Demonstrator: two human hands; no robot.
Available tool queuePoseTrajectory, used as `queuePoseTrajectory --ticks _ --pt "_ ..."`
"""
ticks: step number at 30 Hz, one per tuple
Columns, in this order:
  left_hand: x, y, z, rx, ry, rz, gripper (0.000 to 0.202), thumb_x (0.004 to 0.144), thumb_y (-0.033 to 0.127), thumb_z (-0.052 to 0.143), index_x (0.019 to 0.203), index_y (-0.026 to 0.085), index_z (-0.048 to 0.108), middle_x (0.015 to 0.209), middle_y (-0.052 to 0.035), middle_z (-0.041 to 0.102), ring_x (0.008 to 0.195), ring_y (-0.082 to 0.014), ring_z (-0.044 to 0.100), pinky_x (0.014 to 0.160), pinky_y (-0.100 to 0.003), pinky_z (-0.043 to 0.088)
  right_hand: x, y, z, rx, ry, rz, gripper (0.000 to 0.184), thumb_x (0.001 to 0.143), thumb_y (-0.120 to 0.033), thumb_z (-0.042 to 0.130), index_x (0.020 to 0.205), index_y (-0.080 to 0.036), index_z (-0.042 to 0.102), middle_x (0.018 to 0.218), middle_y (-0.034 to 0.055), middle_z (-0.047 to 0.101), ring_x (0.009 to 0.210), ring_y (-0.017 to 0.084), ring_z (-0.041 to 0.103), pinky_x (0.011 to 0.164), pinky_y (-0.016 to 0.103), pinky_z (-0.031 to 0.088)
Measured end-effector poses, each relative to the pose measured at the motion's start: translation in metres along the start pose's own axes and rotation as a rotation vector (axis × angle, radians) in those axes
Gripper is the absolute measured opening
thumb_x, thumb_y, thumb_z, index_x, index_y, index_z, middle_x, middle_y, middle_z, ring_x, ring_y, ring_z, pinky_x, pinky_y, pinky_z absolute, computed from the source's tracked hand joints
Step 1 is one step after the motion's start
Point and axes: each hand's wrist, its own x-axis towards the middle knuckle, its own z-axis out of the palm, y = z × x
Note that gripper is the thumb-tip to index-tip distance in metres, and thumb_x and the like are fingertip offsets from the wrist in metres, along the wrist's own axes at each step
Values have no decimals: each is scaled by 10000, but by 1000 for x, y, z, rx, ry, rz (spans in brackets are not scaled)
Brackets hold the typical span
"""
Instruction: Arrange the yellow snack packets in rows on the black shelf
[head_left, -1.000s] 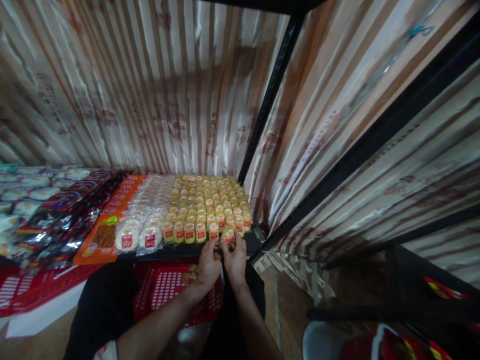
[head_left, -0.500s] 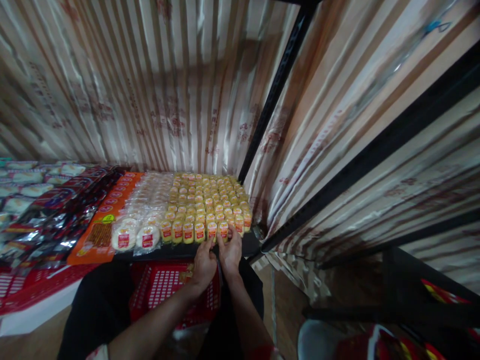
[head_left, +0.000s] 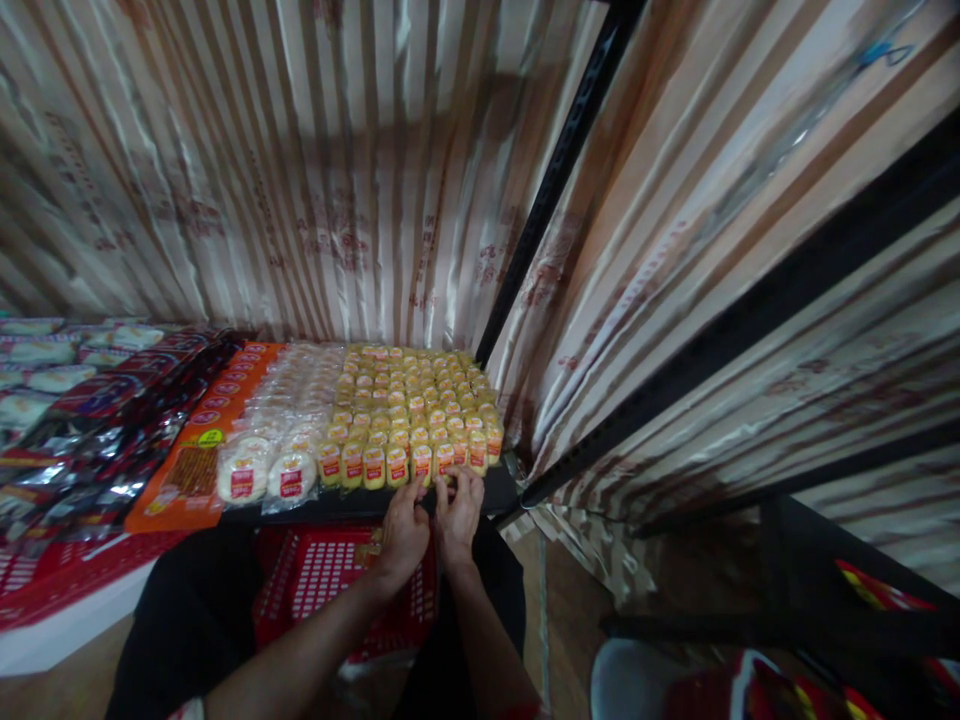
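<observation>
Several rows of small yellow packs with red labels stand upright on a dark shelf. Both my hands are at the front row, near its right end. My left hand has its fingers curled, with the fingertips against the bottom of a front pack; I cannot see whether anything is in them. My right hand has its fingers slightly spread, the tips touching the bottoms of the packs beside it. It grips nothing.
Round white packs, an orange pack and dark foil bags fill the shelf to the left. A red plastic basket sits below my arms. A black shelf post and striped sheeting stand behind and to the right.
My right hand held a yellow pack in front of the row one second ago. The pack now stands in the front row, and both hands have slid down to its lower edge.
</observation>
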Motion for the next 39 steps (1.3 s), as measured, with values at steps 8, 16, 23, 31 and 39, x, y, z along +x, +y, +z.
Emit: queuePoseTrajectory --ticks 8,16,23,31,39 --pt "0 3 -2 43 4 18 499 652 18 418 1074 183 626 1028 -67 632 964 -179 571 954 -324 424 5 2 6 -11 -42 1 177 839 -334 445 869 -198 553 957 87 502 927 206 472 742 322 476" --pt "3 0 -9 64 -7 90 509 676 12 411 1117 186 596 1045 -67 630 942 -169 583 950 -332 432 4 6 6 -26 -16 1 186 833 -336 447 890 -206 566 951 77 510 922 208 476 768 348 477" --pt "7 -5 -10 84 -16 148 450 693 6 409 1065 169 602 981 -64 638 895 -154 598 905 -308 454 -1 1 2 51 0 23 254 830 -386 468 922 -183 589 1015 96 488 970 195 478 723 296 494" --pt "-19 -19 -30 151 -136 169 276 767 108 388 867 169 638 822 -53 646 782 -156 600 771 -276 469 -37 -1 -9 107 10 82 234 861 -385 428 892 -179 535 877 64 559 762 149 547 690 277 472" --pt "-40 -74 -46 356 -416 -179 355 761 107 397 992 162 661 1037 -88 680 972 -202 604 870 -290 422 -106 31 28 -8 -360 148 245 829 -329 423 849 -186 620 854 80 678 808 190 626 754 297 479"
